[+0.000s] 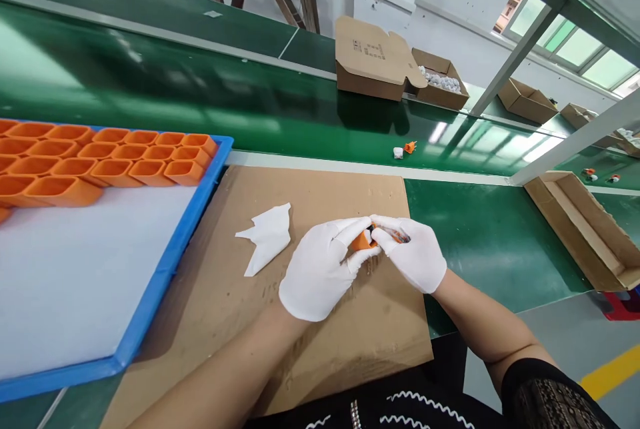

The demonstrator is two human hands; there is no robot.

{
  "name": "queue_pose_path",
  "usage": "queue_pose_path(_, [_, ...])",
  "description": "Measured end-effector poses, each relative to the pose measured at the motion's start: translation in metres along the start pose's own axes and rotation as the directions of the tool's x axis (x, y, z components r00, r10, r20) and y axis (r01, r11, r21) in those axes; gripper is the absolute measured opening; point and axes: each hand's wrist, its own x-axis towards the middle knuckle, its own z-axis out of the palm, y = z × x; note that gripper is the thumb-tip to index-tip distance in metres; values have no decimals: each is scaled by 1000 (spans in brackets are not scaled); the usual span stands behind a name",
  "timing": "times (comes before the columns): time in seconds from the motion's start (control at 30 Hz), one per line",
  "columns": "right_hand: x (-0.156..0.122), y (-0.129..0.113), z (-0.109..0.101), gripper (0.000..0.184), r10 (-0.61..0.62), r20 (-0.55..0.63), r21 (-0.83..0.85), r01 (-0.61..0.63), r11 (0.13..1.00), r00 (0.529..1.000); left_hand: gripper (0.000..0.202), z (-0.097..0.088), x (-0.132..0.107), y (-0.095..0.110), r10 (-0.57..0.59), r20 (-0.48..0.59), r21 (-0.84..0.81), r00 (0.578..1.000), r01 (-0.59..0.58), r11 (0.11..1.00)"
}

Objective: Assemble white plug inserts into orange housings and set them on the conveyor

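My left hand, in a white glove, is closed around a small orange shell in front of my body. White and black bits show at the shell's open side. My right hand, also gloved in white, pinches at that side, its fingertips meeting the left ones. A small orange and dark piece shows within the right fingers; its kind is mostly hidden. Below both hands lies a flat cardboard sheet. On it, left of my hands, is a torn piece of white paper.
A blue-rimmed tray at left carries rows of orange open-topped shells. A small white piece and an orange piece lie on the green conveyor. Cardboard boxes stand behind; an open carton is at right.
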Motion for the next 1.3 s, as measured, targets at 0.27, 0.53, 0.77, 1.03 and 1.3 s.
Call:
queue_pose_path(0.27, [3,-27,-23,27,55,-235,317,23,948,970,35,-3,0,0,-480,-4,-267,877,462,846])
queue_pose_path(0.53, [6,-13,-19,32,21,-45,265,-9,964,999,50,-23,13,4,-330,568,-739,753,644,199])
queue_pose_path(0.77, [7,-2,-28,41,-491,108,-266,501,824,865,53,-27,15,-4,-320,591,-704,741,667,244])
queue_pose_path(1.03, [7,0,-44,40,-545,77,-386,529,756,835,48,-38,17,2,-177,575,-674,799,585,451])
queue_pose_path(1.3, [-15,-13,-44,41,-752,13,-515,649,559,659,43,-23,10,4,-439,344,-484,830,557,675])
